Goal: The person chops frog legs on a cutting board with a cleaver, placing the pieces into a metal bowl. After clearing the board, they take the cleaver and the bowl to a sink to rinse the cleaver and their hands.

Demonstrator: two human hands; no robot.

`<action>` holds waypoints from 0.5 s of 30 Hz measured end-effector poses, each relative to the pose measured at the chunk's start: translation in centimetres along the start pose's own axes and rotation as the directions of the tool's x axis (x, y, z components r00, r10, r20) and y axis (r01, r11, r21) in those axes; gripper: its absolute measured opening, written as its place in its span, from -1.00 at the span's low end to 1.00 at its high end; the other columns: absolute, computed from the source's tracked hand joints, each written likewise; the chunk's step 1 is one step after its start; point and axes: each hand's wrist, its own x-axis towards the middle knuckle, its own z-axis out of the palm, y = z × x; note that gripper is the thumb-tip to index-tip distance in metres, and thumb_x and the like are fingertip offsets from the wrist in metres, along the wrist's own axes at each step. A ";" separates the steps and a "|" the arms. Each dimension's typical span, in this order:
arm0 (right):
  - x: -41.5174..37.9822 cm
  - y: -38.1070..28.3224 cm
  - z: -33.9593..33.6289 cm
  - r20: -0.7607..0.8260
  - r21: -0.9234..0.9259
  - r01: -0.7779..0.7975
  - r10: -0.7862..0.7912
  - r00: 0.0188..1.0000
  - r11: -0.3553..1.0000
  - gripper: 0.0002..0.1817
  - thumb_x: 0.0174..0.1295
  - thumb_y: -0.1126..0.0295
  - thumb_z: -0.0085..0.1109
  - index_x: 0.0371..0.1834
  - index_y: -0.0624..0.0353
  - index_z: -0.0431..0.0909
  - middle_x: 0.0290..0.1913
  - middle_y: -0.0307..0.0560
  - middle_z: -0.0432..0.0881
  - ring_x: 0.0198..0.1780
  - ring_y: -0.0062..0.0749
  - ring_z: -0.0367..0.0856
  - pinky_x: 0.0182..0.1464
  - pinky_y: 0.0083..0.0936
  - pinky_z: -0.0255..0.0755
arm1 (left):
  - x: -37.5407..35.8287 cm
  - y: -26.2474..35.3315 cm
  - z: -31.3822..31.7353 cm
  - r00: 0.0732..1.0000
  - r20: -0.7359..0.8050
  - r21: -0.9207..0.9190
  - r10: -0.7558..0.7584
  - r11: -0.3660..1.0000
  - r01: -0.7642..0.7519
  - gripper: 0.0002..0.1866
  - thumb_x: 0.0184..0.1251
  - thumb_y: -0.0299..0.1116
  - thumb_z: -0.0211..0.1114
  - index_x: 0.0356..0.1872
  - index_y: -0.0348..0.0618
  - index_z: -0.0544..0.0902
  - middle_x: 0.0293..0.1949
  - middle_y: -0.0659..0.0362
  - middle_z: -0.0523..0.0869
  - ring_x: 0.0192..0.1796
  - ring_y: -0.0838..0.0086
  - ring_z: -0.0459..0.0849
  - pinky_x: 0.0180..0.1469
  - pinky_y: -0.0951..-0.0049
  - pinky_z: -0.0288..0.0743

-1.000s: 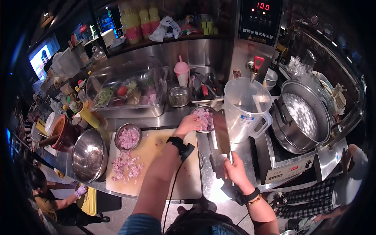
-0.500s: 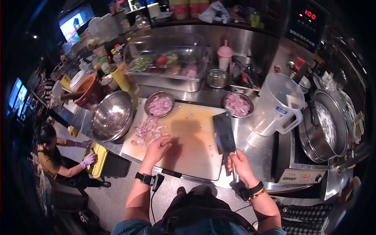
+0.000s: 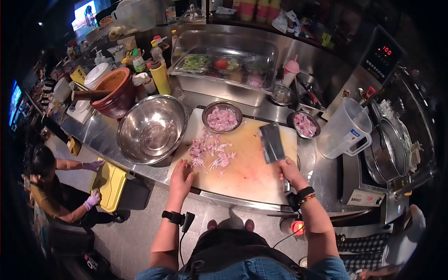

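Note:
My right hand (image 3: 291, 172) is wrapped round the handle of a cleaver (image 3: 272, 142), its broad dark blade over the right part of the white cutting board (image 3: 252, 179). My left hand (image 3: 181, 179) is empty, fingers apart, at the board's front left edge. Close beside it lies a loose heap of pale pink pieces (image 3: 207, 151), some with spread, toe-like ends, resembling chicken feet. A steel bowl of similar pieces (image 3: 222, 118) sits at the back of the board. To the right of the board stands a smaller bowl of pink pieces (image 3: 305, 125).
Left of the board is a large steel bowl (image 3: 151, 130), with a brown mortar (image 3: 114, 93) beyond. A lidded clear container (image 3: 224, 70) stands behind. At right are a plastic jug (image 3: 345, 128) and a pot (image 3: 385, 149). A gloved person (image 3: 51, 186) handles a yellow lid (image 3: 109, 186).
My view has shifted, so the counter appears farther right. My left hand has moved left across the board, away from its middle. The cleaver has come inward from the board's right edge.

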 end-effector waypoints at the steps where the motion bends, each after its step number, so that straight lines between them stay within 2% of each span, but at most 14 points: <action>1: -0.2 0.0 1.6 0.016 -0.058 0.012 -0.012 1.000 0.998 -0.84 0.28 0.30 -0.06 -0.31 0.16 0.36 -0.60 -0.25 0.40 -0.71 -0.59 0.36 -0.69 -0.62 0.31 | 0.3 -0.5 -0.2 0.999 0.011 0.003 0.030 1.000 -0.030 -0.49 0.04 -0.45 0.30 0.09 -0.27 0.48 0.20 -0.14 0.42 0.22 0.05 0.42 0.25 0.28 0.30; 3: -1.4 -0.1 4.9 0.083 -0.038 -0.016 0.019 0.996 0.999 -0.83 0.28 0.30 -0.04 -0.28 0.17 0.38 -0.59 -0.24 0.41 -0.72 -0.59 0.35 -0.69 -0.63 0.31 | 1.3 -1.1 -0.6 0.995 0.026 0.014 0.097 0.995 -0.097 -0.50 0.04 -0.45 0.30 0.09 -0.28 0.48 0.19 -0.16 0.42 0.22 0.02 0.42 0.25 0.26 0.30; 6: -4.1 -1.0 9.5 0.213 -0.076 -0.010 0.026 0.977 0.997 -0.83 0.27 0.34 -0.02 -0.23 0.23 0.40 -0.61 -0.23 0.40 -0.72 -0.59 0.35 -0.69 -0.63 0.30 | 3.1 -0.1 -0.4 0.989 0.056 -0.107 0.139 0.985 -0.133 -0.51 0.04 -0.47 0.30 0.08 -0.30 0.48 0.17 -0.21 0.44 0.20 -0.03 0.42 0.24 0.22 0.30; 7: -4.8 -1.2 10.1 0.190 -0.059 0.036 -0.024 0.981 0.998 -0.83 0.27 0.34 -0.03 -0.23 0.23 0.40 -0.61 -0.23 0.40 -0.73 -0.59 0.35 -0.69 -0.62 0.30 | 4.1 0.4 -0.3 0.986 0.071 -0.147 0.153 0.979 -0.142 -0.51 0.04 -0.47 0.30 0.08 -0.31 0.48 0.16 -0.22 0.44 0.20 -0.03 0.42 0.23 0.22 0.30; 8: -5.6 -1.1 10.7 0.167 -0.042 0.080 -0.072 0.983 0.996 -0.83 0.28 0.35 -0.03 -0.23 0.24 0.40 -0.62 -0.22 0.39 -0.73 -0.59 0.35 -0.70 -0.62 0.29 | 5.1 0.5 0.1 0.967 0.060 -0.128 0.248 0.963 -0.239 -0.48 0.12 -0.46 0.26 0.15 -0.36 0.41 0.17 -0.21 0.43 0.17 0.05 0.47 0.20 0.26 0.34; 9: -6.0 -0.8 11.0 0.144 -0.027 0.125 -0.120 0.982 0.992 -0.83 0.28 0.35 -0.03 -0.23 0.25 0.40 -0.62 -0.22 0.39 -0.73 -0.58 0.34 -0.70 -0.62 0.29 | 6.3 0.1 1.2 0.980 0.060 -0.275 0.188 0.947 -0.165 -0.47 0.15 -0.45 0.24 0.18 -0.37 0.37 0.18 -0.20 0.42 0.16 0.09 0.48 0.19 0.28 0.35; 11: -6.7 -0.5 10.3 -0.027 0.035 0.099 -0.098 0.995 0.995 -0.82 0.30 0.34 -0.05 -0.27 0.25 0.38 -0.63 -0.21 0.39 -0.74 -0.57 0.34 -0.73 -0.62 0.27 | 9.0 -0.4 3.8 0.993 0.090 -0.542 0.071 0.840 -0.011 -0.44 0.21 -0.43 0.21 0.23 -0.39 0.30 0.19 -0.18 0.41 0.14 0.16 0.50 0.16 0.34 0.38; 12: -7.2 -0.9 9.3 -0.083 0.089 0.082 -0.075 0.994 0.993 -0.81 0.31 0.32 -0.05 -0.28 0.25 0.38 -0.63 -0.21 0.39 -0.74 -0.56 0.34 -0.73 -0.61 0.27 | 10.1 1.2 3.4 0.983 0.177 -0.585 0.053 0.809 0.062 -0.41 0.27 -0.39 0.17 0.28 -0.40 0.22 0.20 -0.17 0.38 0.14 0.24 0.50 0.15 0.40 0.38; 15: -6.2 -0.9 4.8 -0.213 0.162 0.032 0.003 0.977 0.986 -0.74 0.35 0.23 -0.07 -0.34 0.21 0.35 -0.62 -0.20 0.39 -0.74 -0.55 0.35 -0.74 -0.60 0.29 | 13.1 2.8 5.1 0.990 0.044 -0.444 0.132 0.891 -0.099 -0.39 0.26 -0.35 0.18 0.27 -0.43 0.23 0.18 -0.20 0.40 0.11 0.19 0.51 0.14 0.39 0.39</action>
